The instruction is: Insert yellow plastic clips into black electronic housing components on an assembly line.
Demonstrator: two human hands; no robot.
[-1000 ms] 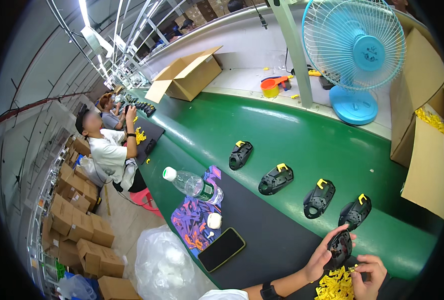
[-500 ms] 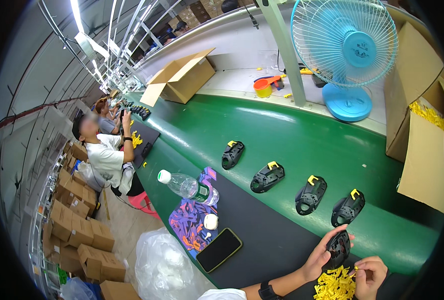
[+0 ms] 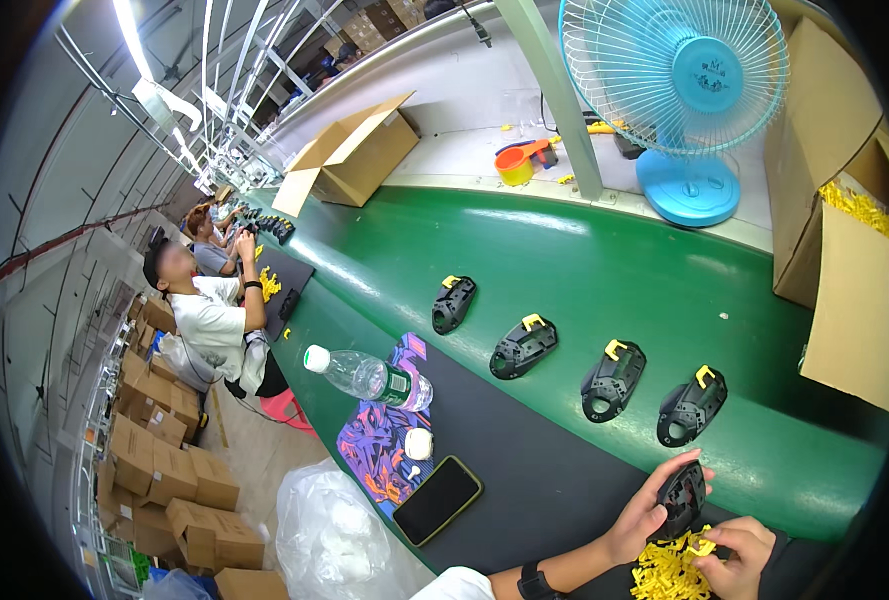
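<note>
My left hand (image 3: 636,522) grips a black plastic housing (image 3: 681,499) upright, over the edge of a dark mat. Close on its right, my right hand (image 3: 740,556) pinches a small hooked yellow plastic clip (image 3: 702,547) between thumb and fingers. Under both hands lies a heap of the same yellow clips (image 3: 664,577). Beyond the left hand, a row of black housings (image 3: 692,408) rests on the green belt, each with a yellow clip at its upper end.
Left on the mat (image 3: 554,480) are a phone (image 3: 438,501), a white case (image 3: 418,444) and a water bottle (image 3: 369,377). A blue fan (image 3: 699,120) and an open carton (image 3: 836,240) holding yellow pieces stand behind the belt (image 3: 524,245). A co-worker (image 3: 209,315) sits at far left.
My right hand has shifted slightly, and the yellow clip in its fingers shows more fully. The left hand keeps its hold on the black housing. The whole view has moved a little.
</note>
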